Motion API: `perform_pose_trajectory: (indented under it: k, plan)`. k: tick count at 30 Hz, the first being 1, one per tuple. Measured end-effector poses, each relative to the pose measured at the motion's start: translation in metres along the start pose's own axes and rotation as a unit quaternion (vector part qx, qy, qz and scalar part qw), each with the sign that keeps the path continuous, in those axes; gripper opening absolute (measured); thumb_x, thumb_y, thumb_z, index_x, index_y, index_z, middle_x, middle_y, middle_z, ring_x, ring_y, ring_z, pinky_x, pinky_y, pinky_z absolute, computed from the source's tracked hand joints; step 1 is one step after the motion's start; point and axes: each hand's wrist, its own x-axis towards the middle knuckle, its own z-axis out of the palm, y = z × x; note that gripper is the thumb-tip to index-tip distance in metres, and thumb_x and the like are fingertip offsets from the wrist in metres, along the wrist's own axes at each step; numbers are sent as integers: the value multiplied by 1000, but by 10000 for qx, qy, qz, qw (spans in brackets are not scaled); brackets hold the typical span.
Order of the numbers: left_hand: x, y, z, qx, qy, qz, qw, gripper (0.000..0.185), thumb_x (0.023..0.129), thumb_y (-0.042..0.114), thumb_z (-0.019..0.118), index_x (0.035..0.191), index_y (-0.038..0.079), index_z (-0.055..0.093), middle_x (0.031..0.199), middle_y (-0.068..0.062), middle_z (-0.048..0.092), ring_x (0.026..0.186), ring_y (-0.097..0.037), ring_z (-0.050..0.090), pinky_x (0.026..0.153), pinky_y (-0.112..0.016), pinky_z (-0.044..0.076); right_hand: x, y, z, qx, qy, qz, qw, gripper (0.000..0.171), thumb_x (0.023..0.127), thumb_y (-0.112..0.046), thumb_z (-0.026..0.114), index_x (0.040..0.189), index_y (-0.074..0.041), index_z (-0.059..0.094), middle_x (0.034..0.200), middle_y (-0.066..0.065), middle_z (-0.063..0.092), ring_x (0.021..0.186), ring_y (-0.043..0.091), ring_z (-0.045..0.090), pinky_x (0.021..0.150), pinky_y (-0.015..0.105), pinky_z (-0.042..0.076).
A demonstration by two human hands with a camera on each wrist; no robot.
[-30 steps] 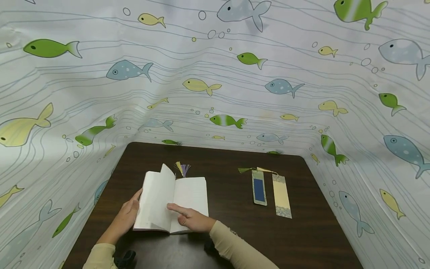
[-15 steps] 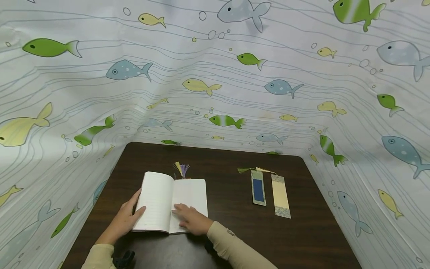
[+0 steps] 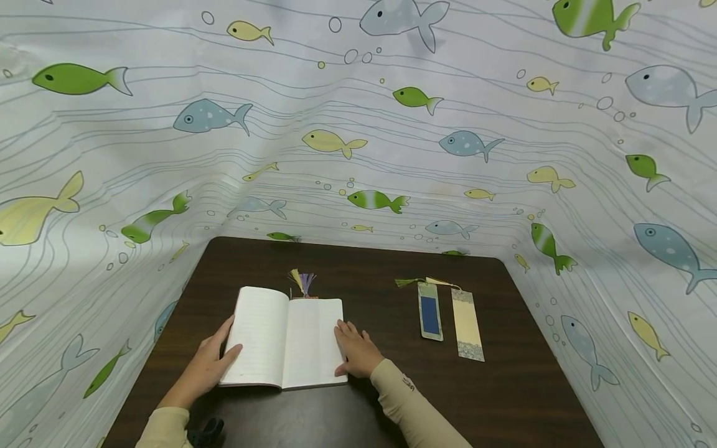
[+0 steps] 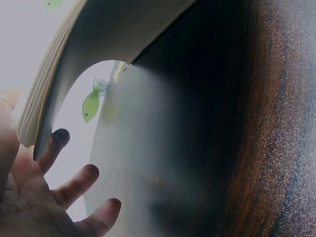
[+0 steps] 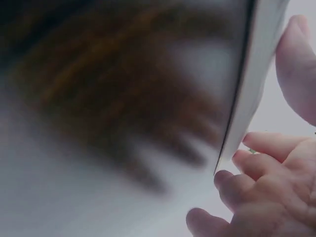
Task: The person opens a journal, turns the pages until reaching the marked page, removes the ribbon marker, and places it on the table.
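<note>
An open notebook [image 3: 259,336] with lined, blank-looking pages lies before me in the head view. My left hand [image 3: 210,358] grips its left side, thumb on the page and fingers beneath the cover. In the left wrist view, that dark cover [image 4: 106,37] is raised off the table, with the left hand [image 4: 37,197] at its edge. My right hand [image 3: 358,350] rests at the right edge of the right page, fingers loosely bent, fingertips along the edge and thumb at the lower corner. In the right wrist view, the right hand [image 5: 276,182] touches the page block [image 5: 254,84].
Yellow and purple tassels [image 3: 303,281] stick out past the notebook's top. Two bookmarks lie to the right: one green with a blue panel [image 3: 430,314], one cream [image 3: 467,323]. Fish-patterned sheeting [image 3: 386,168] surrounds the dark wooden table [image 3: 403,398].
A page lifted earlier now lies flat on the left. The right hand has moved from the middle of the notebook to its right edge. The left hand's thumb has come onto the left page.
</note>
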Motion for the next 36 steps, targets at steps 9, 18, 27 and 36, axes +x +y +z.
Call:
perform_pose_trajectory:
  k: [9,18,27,36]
  plan:
    - [0,0,-1,51,-71,-83,9999,78,106,35,55,161,0,12,159,-36,21,138,-60,24,102,-79,27,-4,-5,1,-1122,961,-231,9888,89,74,-51,82,148,-11,54,156,8,46,141,38,45,107,71,34]
    - [-2,1,-1,55,-54,-75,9999,78,106,37,53,161,0,12,159,-36,21,138,-60,24,102,-80,27,3,-5,9,-939,1237,253,9875,111,69,-56,86,152,2,40,155,20,44,143,39,41,107,70,33]
    - [-3,2,0,85,34,-41,9999,76,106,34,54,161,0,13,159,-37,23,137,-60,25,102,-80,27,6,-14,4,1514,1077,-684,9802,101,85,-31,83,158,6,23,160,21,35,148,33,35,118,59,26]
    - [-3,4,0,89,90,-47,9999,75,106,34,53,161,1,14,158,-37,24,137,-59,26,101,-80,28,3,-55,-2,2931,65,-2139,9318,80,103,-38,57,163,-6,14,166,13,25,149,21,32,118,33,31]
